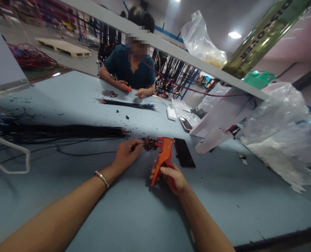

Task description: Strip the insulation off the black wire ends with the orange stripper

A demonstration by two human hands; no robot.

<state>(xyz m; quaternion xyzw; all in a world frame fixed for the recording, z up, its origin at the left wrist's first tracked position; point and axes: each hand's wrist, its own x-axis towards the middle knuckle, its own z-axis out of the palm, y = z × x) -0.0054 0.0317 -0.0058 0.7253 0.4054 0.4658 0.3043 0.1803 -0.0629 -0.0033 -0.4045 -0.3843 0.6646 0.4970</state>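
Note:
My right hand point(175, 176) is wrapped round the handles of an orange and red wire stripper point(165, 150), whose jaws point left. To its left, my left hand point(127, 154) is closed in a pinch, a silver bangle on its wrist. A thin black cable point(87, 153) runs along the table into that hand; the end at the fingertips is too small to make out. Between the pinched fingers and the jaws lies a small heap of cut cable ends point(149, 144). A long bundle of black cables point(66, 133) lies beyond my left hand, its orange-brown ends facing right.
A dark phone point(184, 153) lies right of the stripper. Across the table point(113, 217), a person point(134, 66) holds a red tool near another cable bundle point(129, 104). A white wire hook point(26, 161) stands at left. Plastic bags point(278, 119) and a slanted panel point(218, 108) occupy the right.

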